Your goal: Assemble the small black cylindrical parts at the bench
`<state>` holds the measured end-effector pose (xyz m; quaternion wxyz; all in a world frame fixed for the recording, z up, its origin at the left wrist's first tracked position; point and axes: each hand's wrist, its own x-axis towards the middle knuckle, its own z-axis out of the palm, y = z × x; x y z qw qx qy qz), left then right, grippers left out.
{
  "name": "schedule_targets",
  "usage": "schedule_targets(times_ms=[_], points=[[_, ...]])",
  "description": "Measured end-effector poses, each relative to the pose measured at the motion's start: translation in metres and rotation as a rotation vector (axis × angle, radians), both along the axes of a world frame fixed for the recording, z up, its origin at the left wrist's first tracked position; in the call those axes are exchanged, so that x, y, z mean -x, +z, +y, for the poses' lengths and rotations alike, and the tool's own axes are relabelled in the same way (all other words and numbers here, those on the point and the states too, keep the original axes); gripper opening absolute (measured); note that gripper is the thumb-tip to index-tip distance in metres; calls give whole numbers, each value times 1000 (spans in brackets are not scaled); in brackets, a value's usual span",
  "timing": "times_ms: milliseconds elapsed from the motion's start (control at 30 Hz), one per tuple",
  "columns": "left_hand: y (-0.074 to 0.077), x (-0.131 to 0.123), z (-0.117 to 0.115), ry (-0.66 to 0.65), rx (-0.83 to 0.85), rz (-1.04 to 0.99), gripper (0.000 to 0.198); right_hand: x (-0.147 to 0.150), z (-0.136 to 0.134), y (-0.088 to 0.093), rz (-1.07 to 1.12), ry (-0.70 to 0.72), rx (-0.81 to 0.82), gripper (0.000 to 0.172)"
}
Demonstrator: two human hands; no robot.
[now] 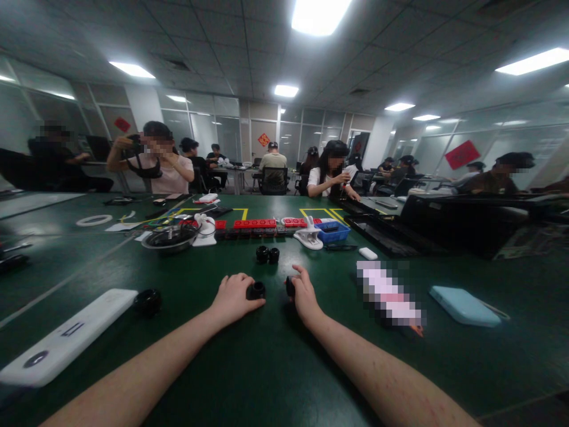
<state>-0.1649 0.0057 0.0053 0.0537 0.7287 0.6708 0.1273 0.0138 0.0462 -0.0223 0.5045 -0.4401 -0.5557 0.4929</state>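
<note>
Holding small black parts at lower centre of the green desk [275, 356].
Left hand [233, 296] closed on a black ring-shaped part [256, 290]; right hand [304, 293] pinching a second black part [290, 286]. The two parts sit near each other, not touching. Two more black pieces [267, 255] just above; black cap [148, 301] left.

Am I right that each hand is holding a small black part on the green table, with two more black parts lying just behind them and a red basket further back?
Not quite: in the head view the basket is blue, not red. The left hand and right hand each hold a small black part on the green table, with two more black parts behind.
</note>
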Motion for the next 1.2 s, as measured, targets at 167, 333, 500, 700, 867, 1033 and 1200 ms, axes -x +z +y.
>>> schedule_targets(times_ms=[167, 333, 500, 700, 867, 1033, 1200], points=[[25, 22, 2, -15, 158, 264, 58, 0, 1, 0, -16, 19, 30, 40], [39, 47, 2, 27, 263, 375, 51, -2, -2, 4, -66, 57, 56, 36], [48, 65, -4, 135, 351, 482, 45, -2, -6, 9, -113, 132, 71, 29], [59, 67, -13, 134, 315, 464, 61, -2, -7, 8, -137, 154, 65, 30], [62, 69, -13, 169, 361, 418, 44, -3, -4, 3, -142, 163, 54, 31], [62, 70, -15, 185, 390, 428, 40, -2, -2, 1, -150, 173, 51, 31], [63, 72, -14, 177, 370, 419, 48, -2, -4, 3, -153, 177, 52, 30]])
